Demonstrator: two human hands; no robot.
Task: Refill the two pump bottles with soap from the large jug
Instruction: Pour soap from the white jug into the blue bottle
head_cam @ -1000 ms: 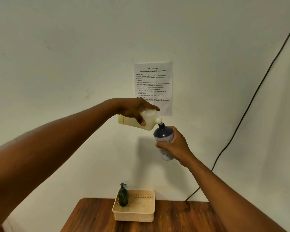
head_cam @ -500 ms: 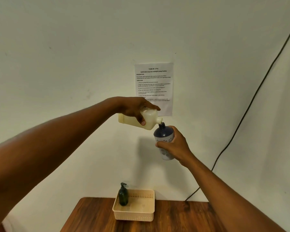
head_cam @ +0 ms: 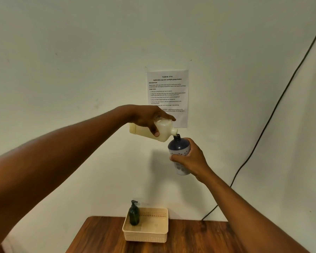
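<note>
Little has changed over the last second: the left hand (head_cam: 150, 117) has kept the large cream-yellow plastic jug (head_cam: 153, 131) tipped almost on its side, its spout touching the open mouth of the dark blue round bottle with the pale dotted lower half (head_cam: 179, 154), and the view has only drifted slightly. The left grip is wrapped over the jug's shoulder; the right hand (head_cam: 190, 159) is closed around the blue bottle's middle, holding it upright in the air. No stream is visible at the spout, so I judge the pour to be under way but cannot tell how full the bottle is.

Well below, a dark green pump bottle with a black pump head (head_cam: 134, 213) stands in the back left corner of a cream perforated plastic basket (head_cam: 146, 236) near the surface's (head_cam: 102, 238) far edge. The surface is brown wood against a pale wall bearing a printed white sheet (head_cam: 169, 92) and a black cable (head_cam: 274, 110).
</note>
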